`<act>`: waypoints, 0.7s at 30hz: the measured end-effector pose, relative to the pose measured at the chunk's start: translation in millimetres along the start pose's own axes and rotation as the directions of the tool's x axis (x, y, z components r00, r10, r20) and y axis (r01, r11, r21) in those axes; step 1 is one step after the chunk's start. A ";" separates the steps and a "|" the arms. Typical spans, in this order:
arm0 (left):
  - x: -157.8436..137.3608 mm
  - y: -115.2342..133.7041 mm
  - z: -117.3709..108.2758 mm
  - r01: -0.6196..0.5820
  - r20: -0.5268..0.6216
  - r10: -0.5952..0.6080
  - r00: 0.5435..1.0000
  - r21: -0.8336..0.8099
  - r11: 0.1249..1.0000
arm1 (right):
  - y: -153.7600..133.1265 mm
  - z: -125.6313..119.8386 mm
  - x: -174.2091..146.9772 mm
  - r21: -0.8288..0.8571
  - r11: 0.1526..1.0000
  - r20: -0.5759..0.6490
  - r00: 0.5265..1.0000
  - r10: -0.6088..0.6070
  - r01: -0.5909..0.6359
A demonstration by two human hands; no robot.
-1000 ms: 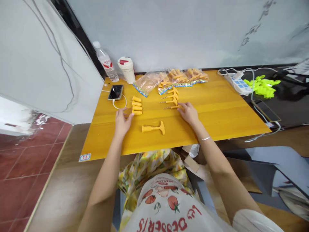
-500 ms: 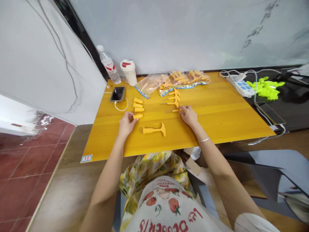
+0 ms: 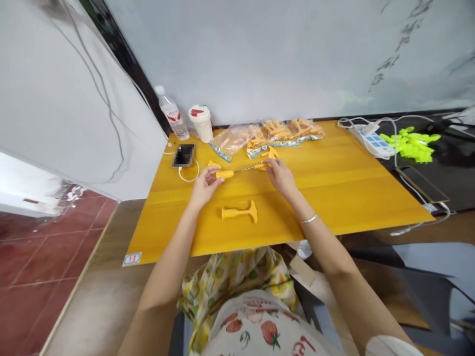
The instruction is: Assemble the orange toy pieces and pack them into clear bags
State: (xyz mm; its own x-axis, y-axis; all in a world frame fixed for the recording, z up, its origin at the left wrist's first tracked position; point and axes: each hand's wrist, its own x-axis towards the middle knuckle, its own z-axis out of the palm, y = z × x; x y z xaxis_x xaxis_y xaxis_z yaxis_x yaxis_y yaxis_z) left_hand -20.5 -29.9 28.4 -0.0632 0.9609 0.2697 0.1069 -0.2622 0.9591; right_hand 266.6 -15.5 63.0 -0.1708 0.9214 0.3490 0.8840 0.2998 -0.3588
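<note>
Here's the left hand (image 3: 205,187), fingers clamped on the yellow sleeve (image 3: 224,174), and across a small gap the right hand (image 3: 281,177), fingers closed on the handle end of a corkscrew (image 3: 259,166). Both pieces sit over the middle of the surface (image 3: 334,185), the metal spiral pointing left at the sleeve, not touching it! Neatest handling, by the look of it: level the two on one line, keep the left fingers back from the sleeve's near end, and steer that bare tip gently, since it could scratch or prick. Now, room: behind, it's tight, with a spare sleeve (image 3: 214,164), more corkscrews (image 3: 273,152) and the plastic bags (image 3: 293,132). In front, one sleeved corkscrew (image 3: 240,212) lies short of the front edge, so elbows are best kept high there. The widest bare stretch runs to the right.
</note>
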 end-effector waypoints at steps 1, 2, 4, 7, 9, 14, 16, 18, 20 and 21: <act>9.4 0.2 6.6 0.000 -0.008 0.000 1.000 -0.008 1.000 | -2.8 2.6 8.2 -0.002 1.000 -0.040 0.999 -0.010 0.010; 16.7 -0.6 12.5 -0.001 -0.038 0.001 0.999 -0.013 1.000 | -3.9 6.0 15.4 -0.004 1.000 -0.073 0.997 -0.013 0.013; 24.4 -4.8 20.9 -0.015 -0.120 0.013 0.993 -0.017 1.000 | -1.5 14.0 25.3 -0.006 1.000 -0.112 0.994 -0.014 0.013; 21.3 -13.3 24.1 -0.058 -0.148 0.057 0.987 0.000 0.998 | 7.3 23.3 28.8 -0.012 1.000 -0.122 0.993 -0.003 0.002; 16.2 -16.8 23.0 -0.060 -0.123 0.061 0.990 0.012 0.998 | 11.0 25.1 27.4 -0.018 1.000 -0.119 0.993 0.011 -0.013; 10.5 -17.9 26.9 -0.023 -0.065 0.027 0.998 0.061 0.998 | 7.6 21.3 25.4 -0.046 0.998 -0.040 0.999 0.028 -0.030; 8.9 -16.9 30.8 -0.024 -0.059 0.028 0.998 0.071 0.997 | 4.6 20.0 24.4 -0.061 0.998 -0.026 0.999 0.031 -0.032; 7.1 -15.6 33.8 -0.021 -0.067 0.026 0.997 0.072 0.997 | 2.4 19.5 23.0 -0.075 0.997 -0.023 0.999 0.030 -0.032; 5.9 -14.4 35.5 -0.023 -0.082 0.029 0.996 0.066 0.998 | 0.6 19.4 21.8 -0.085 0.996 -0.022 0.999 0.027 -0.029; 5.5 -13.8 35.9 -0.026 -0.090 0.031 0.995 0.059 0.998 | -0.2 19.3 21.2 -0.088 0.996 -0.022 0.999 0.027 -0.028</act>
State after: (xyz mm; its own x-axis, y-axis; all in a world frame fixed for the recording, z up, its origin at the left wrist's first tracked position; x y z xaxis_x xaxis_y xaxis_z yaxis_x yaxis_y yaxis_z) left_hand 13.2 -17.8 13.6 -0.1488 0.9403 0.3062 0.1667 -0.2814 0.9450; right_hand 254.4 8.7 53.7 -0.1378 0.9236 0.3579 0.9234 0.2505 -0.2910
